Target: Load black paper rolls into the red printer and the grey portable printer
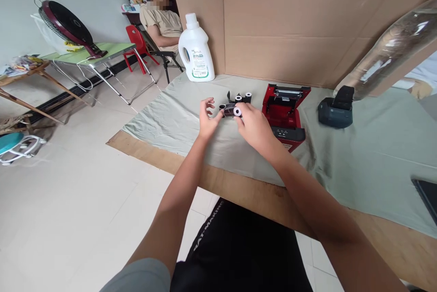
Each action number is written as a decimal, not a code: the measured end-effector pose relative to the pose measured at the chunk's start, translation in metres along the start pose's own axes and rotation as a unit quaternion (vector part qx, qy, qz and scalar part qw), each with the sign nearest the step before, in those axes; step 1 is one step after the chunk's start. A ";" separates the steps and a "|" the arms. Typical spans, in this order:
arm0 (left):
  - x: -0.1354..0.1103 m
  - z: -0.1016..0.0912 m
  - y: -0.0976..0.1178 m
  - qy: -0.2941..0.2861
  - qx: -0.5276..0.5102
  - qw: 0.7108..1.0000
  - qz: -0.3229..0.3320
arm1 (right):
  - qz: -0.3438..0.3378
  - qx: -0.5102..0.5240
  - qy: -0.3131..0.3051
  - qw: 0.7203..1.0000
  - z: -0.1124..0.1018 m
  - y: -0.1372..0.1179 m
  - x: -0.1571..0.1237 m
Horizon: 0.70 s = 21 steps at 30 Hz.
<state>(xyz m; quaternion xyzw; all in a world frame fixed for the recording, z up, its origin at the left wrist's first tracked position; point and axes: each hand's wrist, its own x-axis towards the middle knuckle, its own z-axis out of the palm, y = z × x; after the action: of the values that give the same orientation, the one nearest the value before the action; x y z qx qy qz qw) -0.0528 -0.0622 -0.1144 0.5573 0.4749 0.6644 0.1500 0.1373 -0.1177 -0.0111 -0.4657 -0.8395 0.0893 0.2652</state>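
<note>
Over the cloth, my right hand (254, 125) pinches a small roll of dark ribbon (229, 110) at its white-cored end. My left hand (207, 121) is at the other end, its fingers spread and curved, with the thumb tip at or near the roll. Just behind are more small dark rolls (243, 98) with white cores, and a loose dark strip sticks up beside them. Close to my right hand stands a red and black printer (287, 116) with its lid raised, showing a red compartment.
A white detergent jug (198, 57) stands at the back left against a cardboard wall (280, 23). Right of the printer are a dark device (336, 110) and a large clear plastic-wrapped roll (389, 50). A seated person (164, 23) is beyond; a fan (70, 28) rests on a green table.
</note>
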 end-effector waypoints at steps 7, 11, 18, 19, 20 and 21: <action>0.020 -0.016 -0.030 0.175 -0.097 0.969 -0.144 | 0.004 -0.077 -0.158 0.984 0.029 -0.038 0.029; 0.026 -0.025 -0.038 0.260 -0.177 0.911 -0.266 | 0.034 -0.094 -0.208 0.973 0.050 -0.051 0.065; 0.022 -0.022 -0.032 0.277 -0.223 0.890 -0.285 | 0.064 -0.107 -0.267 0.956 0.077 -0.045 0.089; 0.021 -0.021 -0.032 0.278 -0.231 0.889 -0.283 | 0.064 -0.111 -0.270 0.954 0.075 -0.044 0.089; 0.021 -0.020 -0.032 0.277 -0.241 0.887 -0.280 | 0.064 -0.115 -0.270 0.954 0.070 -0.042 0.089; 0.020 -0.020 -0.032 0.276 -0.251 0.886 -0.277 | 0.065 -0.118 -0.266 0.955 0.063 -0.040 0.090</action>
<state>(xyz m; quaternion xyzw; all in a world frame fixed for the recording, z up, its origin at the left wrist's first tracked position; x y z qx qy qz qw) -0.0873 -0.0408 -0.1270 0.1413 0.4490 0.8199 0.3258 0.0360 -0.0594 -0.0157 -0.5070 -0.8520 0.1273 -0.0308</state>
